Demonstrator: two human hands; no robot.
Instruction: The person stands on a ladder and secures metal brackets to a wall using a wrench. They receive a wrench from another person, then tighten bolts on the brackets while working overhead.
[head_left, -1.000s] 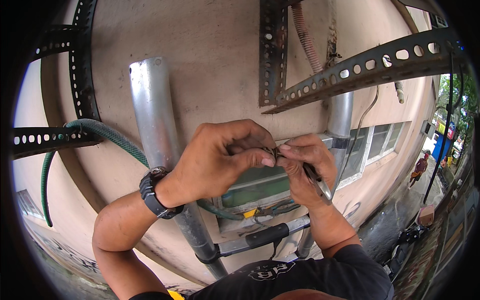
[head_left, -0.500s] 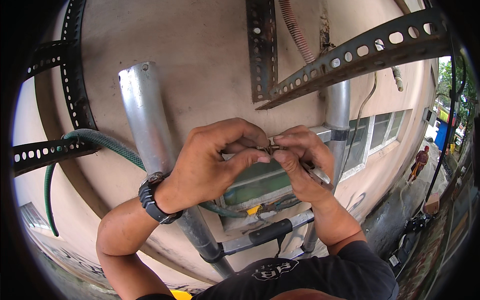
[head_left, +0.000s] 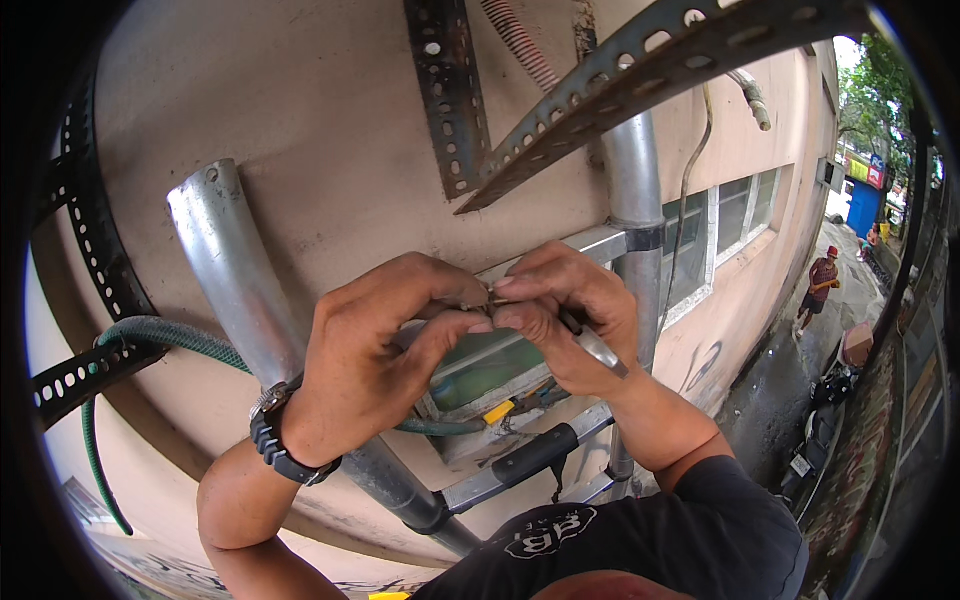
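Observation:
In front of my chest, my left hand and my right hand meet fingertip to fingertip. Both pinch a small brownish metal piece that looks like a bolt; the fingers cover most of it. A silver, flat-ended metal tool is tucked in my right palm, its other end hidden by the fingers. Behind my hands stands a ladder with thick round metal rails and a rung wrapped in black at its middle.
Slotted angle-iron brackets jut from the pinkish wall overhead; another slotted bracket is at left with a green hose over it. Windows line the wall. Below right, a person stands on the pavement near a motorcycle.
The view has shifted, so hands, ladder and brackets sit further left in the picture. My fingers still pinch the small metal piece, now more closely covered. The tool stays in my right palm.

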